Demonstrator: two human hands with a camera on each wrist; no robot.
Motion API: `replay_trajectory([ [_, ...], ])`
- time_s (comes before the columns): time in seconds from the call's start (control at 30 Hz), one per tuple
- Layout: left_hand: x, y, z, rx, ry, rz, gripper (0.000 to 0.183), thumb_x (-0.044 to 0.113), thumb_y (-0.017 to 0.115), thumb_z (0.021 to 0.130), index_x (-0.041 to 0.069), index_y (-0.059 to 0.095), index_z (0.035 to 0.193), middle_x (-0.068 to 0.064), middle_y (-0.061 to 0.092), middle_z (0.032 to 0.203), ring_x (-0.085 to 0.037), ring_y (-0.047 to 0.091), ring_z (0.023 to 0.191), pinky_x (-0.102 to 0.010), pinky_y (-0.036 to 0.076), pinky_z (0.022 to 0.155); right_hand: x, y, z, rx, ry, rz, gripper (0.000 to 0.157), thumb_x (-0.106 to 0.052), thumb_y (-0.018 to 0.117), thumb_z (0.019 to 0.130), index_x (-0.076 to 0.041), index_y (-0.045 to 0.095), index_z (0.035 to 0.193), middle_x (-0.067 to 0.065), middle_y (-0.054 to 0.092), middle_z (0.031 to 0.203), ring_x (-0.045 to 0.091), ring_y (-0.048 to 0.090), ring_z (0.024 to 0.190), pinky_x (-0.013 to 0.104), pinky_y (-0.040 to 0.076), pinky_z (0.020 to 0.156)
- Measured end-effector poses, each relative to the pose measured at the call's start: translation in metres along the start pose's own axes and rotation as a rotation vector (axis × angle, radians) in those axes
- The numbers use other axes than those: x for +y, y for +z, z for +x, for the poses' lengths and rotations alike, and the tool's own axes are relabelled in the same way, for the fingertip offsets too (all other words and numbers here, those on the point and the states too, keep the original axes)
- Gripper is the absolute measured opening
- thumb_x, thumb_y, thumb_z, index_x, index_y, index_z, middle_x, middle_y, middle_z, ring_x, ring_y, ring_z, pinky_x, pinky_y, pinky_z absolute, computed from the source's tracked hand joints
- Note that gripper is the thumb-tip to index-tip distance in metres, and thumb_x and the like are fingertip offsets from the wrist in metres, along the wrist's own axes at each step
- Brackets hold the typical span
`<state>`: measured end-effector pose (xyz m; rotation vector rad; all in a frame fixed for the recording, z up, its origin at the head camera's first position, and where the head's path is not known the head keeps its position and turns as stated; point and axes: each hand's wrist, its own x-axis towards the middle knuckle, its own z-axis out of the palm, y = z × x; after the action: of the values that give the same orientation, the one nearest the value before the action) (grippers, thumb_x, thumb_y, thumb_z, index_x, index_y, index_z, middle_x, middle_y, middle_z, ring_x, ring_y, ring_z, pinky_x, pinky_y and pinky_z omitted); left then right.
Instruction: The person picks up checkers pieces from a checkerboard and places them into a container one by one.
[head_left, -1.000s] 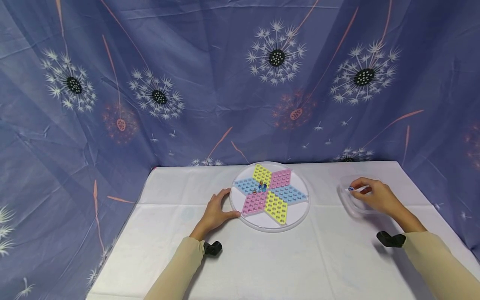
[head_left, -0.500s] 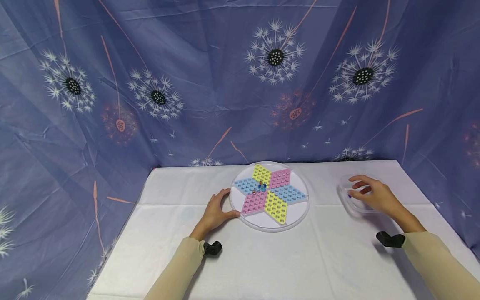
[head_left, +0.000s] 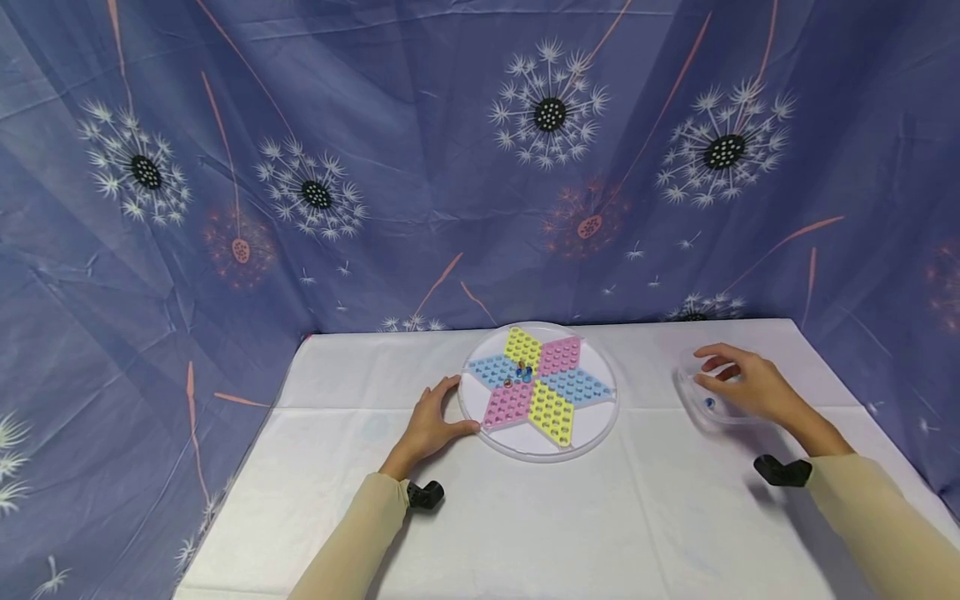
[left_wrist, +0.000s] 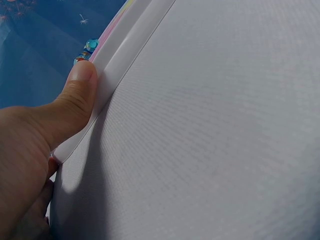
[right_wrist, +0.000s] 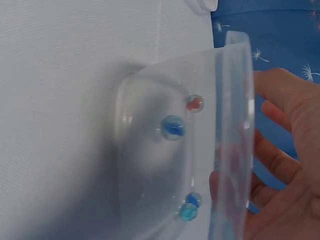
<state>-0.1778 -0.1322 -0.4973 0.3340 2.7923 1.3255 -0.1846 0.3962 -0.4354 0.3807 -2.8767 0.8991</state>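
Note:
In the head view, a round white Chinese checkers board [head_left: 592, 425] with a pink, yellow and blue star lies at mid-table. Several glass marbles [head_left: 522, 372] sit in its holes left of centre. My left hand [head_left: 431, 427] rests against the board's left rim, thumb and fingers spread apart along it. Over a clear plastic container [head_left: 686, 396] at right is my right hand [head_left: 742, 387], its fingers parted with nothing between them. A blue marble [right_wrist: 173, 127] lies inside the container, along with a red-centred marble [right_wrist: 195, 103] and a turquoise marble [right_wrist: 189, 212].
A white cloth [head_left: 555, 533] covers the table. A dark blue dandelion-print curtain [head_left: 420, 167] hangs close behind it and along both sides. Black wrist-worn cameras [head_left: 426, 496] show at both cuffs.
My right hand has let go of a blue marble, which has dropped into the clear container; its fingers have parted. The left hand has stayed against the board.

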Motion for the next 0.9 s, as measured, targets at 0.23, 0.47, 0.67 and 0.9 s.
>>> replay_trajectory([
  [0.23,-0.003,0.0,0.0,-0.001,0.002,-0.001,0.094,0.034,0.092,0.077,0.01,0.044,0.155,-0.017,0.041,0.16,-0.055,0.022,0.148,-0.065,0.021,0.122,-0.012,-0.009,0.007,-0.077,-0.016,-0.002,0.044,-0.023,0.075,0.096,-0.009,0.061,0.136,0.018,0.07,0.113,0.036,0.069,0.095,0.037,0.058,0.073],
  [0.47,-0.006,0.002,0.002,-0.005,0.005,0.019,0.094,0.033,0.091,0.078,0.011,0.044,0.156,-0.015,0.042,0.16,-0.054,0.023,0.149,-0.063,0.022,0.122,-0.022,-0.016,0.016,-0.09,-0.042,-0.015,0.042,-0.025,0.074,0.096,-0.013,0.063,0.134,0.015,0.072,0.112,0.032,0.07,0.094,0.035,0.056,0.07],
  [0.67,-0.005,0.001,0.002,0.0,0.009,0.01,0.093,0.031,0.092,0.077,0.01,0.044,0.155,-0.016,0.042,0.159,-0.054,0.024,0.149,-0.064,0.021,0.122,-0.032,-0.017,0.027,-0.067,-0.089,-0.028,0.041,-0.026,0.076,0.095,-0.014,0.064,0.132,0.011,0.073,0.108,0.029,0.07,0.09,0.031,0.057,0.067],
  [0.9,-0.004,0.0,0.002,-0.014,-0.016,0.005,0.094,0.033,0.092,0.078,0.014,0.044,0.156,-0.013,0.041,0.161,-0.053,0.02,0.15,-0.063,0.021,0.123,-0.042,-0.017,0.04,-0.08,-0.096,-0.037,0.042,-0.029,0.075,0.096,-0.014,0.063,0.134,0.011,0.072,0.111,0.03,0.069,0.093,0.036,0.059,0.072],
])
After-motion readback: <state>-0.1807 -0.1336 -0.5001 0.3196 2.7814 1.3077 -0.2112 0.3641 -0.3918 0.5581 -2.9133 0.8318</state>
